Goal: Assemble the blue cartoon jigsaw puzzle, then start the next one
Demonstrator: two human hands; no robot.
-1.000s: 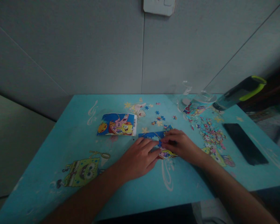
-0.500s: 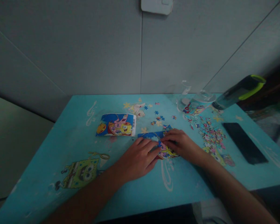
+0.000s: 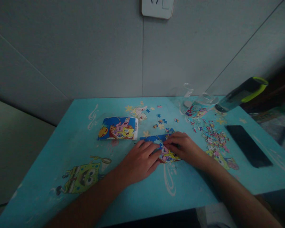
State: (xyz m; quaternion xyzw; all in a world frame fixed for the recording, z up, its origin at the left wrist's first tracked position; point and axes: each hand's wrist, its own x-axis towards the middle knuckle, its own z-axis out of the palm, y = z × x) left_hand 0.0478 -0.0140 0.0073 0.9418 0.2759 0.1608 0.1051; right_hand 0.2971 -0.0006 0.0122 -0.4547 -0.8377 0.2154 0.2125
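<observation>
A partly assembled jigsaw puzzle [image 3: 166, 155] with a blue, pink and yellow cartoon picture lies on the table between my hands. My left hand [image 3: 142, 160] rests over its left side, fingers stretched out and lying on it. From the right, my right hand [image 3: 181, 146] reaches over the puzzle, thumb and index fingertips pinched together at a blue puzzle piece [image 3: 161, 146] near the middle. Fingers hide part of the picture, and the piece's outline is hard to make out. Beyond the hands lie several loose blue pieces [image 3: 165, 121].
Left of the puzzle lies a printed picture packet [image 3: 118, 128]. A heap of mixed puzzle pieces [image 3: 213, 136] spreads to the right, beside a dark phone-like slab [image 3: 249, 145]. Behind stand a clear plastic container [image 3: 205, 103], a clear cup [image 3: 187, 100] and a tilted-looking bottle [image 3: 239, 94].
The view has tipped up slightly, showing more of the wall socket. Both hands stay at the puzzle with almost the same pose; the right fingertips have shifted only a little.
</observation>
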